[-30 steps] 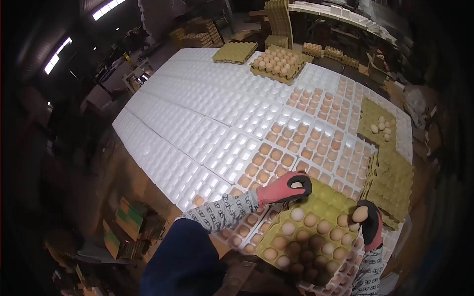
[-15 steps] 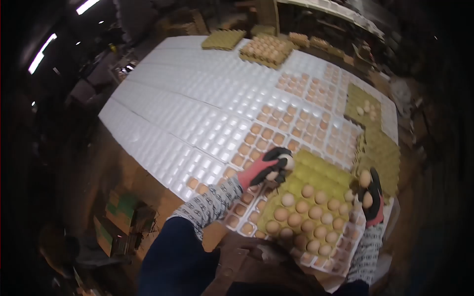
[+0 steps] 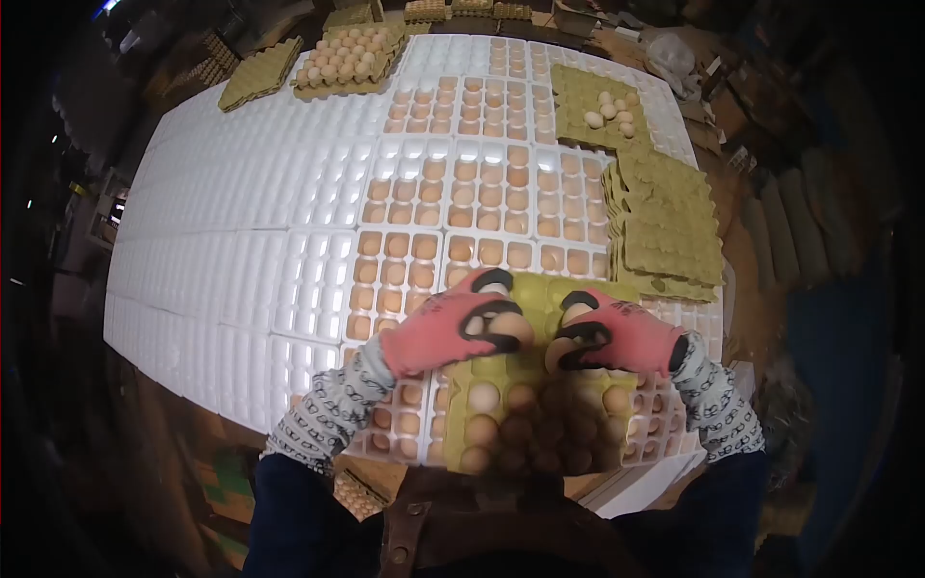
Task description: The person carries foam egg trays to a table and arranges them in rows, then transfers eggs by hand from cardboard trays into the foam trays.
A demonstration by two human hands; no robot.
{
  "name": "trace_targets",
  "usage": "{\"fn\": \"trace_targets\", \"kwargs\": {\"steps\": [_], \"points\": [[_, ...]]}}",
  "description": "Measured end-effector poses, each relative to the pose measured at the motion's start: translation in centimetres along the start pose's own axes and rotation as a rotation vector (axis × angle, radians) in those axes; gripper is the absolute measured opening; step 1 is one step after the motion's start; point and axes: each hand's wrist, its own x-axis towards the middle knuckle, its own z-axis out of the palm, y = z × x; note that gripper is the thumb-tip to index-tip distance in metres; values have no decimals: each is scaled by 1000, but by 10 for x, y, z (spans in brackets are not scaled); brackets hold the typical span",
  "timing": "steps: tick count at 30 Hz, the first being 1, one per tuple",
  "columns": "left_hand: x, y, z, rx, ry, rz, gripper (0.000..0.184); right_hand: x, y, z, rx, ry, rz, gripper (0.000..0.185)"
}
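My left hand (image 3: 443, 328), in a pink glove with black fingertips, is closed around several eggs (image 3: 509, 330). Close beside it, my right hand (image 3: 626, 335), gloved alike, also grips eggs (image 3: 560, 354). Both are over a yellow-green pulp egg tray (image 3: 536, 291). Brown and pale eggs (image 3: 484, 397) sit in the tray's near rows, partly in shadow. Beneath it are white plastic egg trays (image 3: 431, 453) with eggs in their cells. How many eggs each hand holds is partly hidden by the fingers.
White plastic trays (image 3: 222, 212) cover the table, with eggs (image 3: 487, 197) in many cells. Stacked pulp trays (image 3: 670, 217) lie right; another pulp tray (image 3: 578, 82) bears loose eggs (image 3: 612, 111). A loaded egg stack (image 3: 342, 63) and more pulp trays (image 3: 260, 75) stand at the back left.
My hands have come together over the pulp tray from its left and right sides, both still holding eggs. The head view has turned and shifted.
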Motion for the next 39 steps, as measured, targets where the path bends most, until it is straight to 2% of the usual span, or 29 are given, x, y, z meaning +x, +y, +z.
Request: {"fn": "trace_targets", "kwargs": {"steps": [1,2,3,4,5,6,7,8,10,11,12,13,16,19,20,21,22,23,24,25,26,27,29,31,32,35,36,38,39], "points": [[0,-13,-18,-390,17,-145,44,7,14,-11,225,-20,-13,42],[6,-26,-39,-724,13,-251,46,32,32,-26,322,21,-254,43],[15,-39,-59,-1057,13,-358,49,54,38,-38,620,-7,-39,40],[30,-66,-73,-799,91,-201,56,76,43,-50,929,31,181,37],[50,-95,-80,-774,237,-159,60,114,54,-49,1003,150,265,36],[71,-124,-86,-736,381,-118,64,153,69,-48,985,271,280,36],[91,-160,-102,-969,340,-207,63,191,85,-42,965,395,290,37],[113,-175,-109,-961,362,-155,64,233,105,-32,787,562,281,39],[157,-172,-114,-928,477,-191,60,301,138,-6,270,830,317,43],[188,-216,-119,-937,424,-179,52,325,149,-1,-68,926,355,45],[204,-211,-121,-969,460,-195,51,332,145,-11,-43,762,440,47],[215,-206,-122,-1001,499,-218,50,334,142,-18,-105,758,447,47],[226,-246,-136,-912,383,-228,50,322,148,-31,-319,687,484,47],[215,-261,-160,-417,538,-184,45,298,182,-54,-364,415,485,54],[209,-249,-162,-173,710,-214,42,293,181,-59,-346,351,532,55],[206,-241,-166,126,641,-242,47,299,210,-59,-307,301,534,56],[203,-232,-171,427,567,-284,52,299,224,-59,-205,382,474,55],[199,-226,-176,730,485,-340,57,302,213,-64,-42,518,583,52],[199,-223,-178,689,542,-325,59,307,212,-63,7,763,615,49],[201,-222,-178,655,601,-310,61,321,242,-58,341,957,523,45],[201,-221,-180,508,701,-238,54,324,238,-60,543,943,193,37],[204,-240,-179,433,854,-80,44,335,227,-57,734,787,107,33],[204,-262,-190,569,669,-43,36,358,209,-52,1100,444,30,28],[194,-283,-188,613,685,108,36,385,146,-32,1012,412,144,32],[184,-273,-188,506,758,124,34,395,111,-17,690,460,83,35],[143,-254,-197,-222,1072,92,30,429,53,31,-49,594,-123,46],[122,-251,-205,-4,1190,70,29,439,50,38,-201,520,-109,48],[83,-241,-198,-188,1216,101,29,453,40,45,-509,368,-91,52],[64,-235,-195,-187,1194,143,30,452,40,42,-405,374,-101,53]]}}
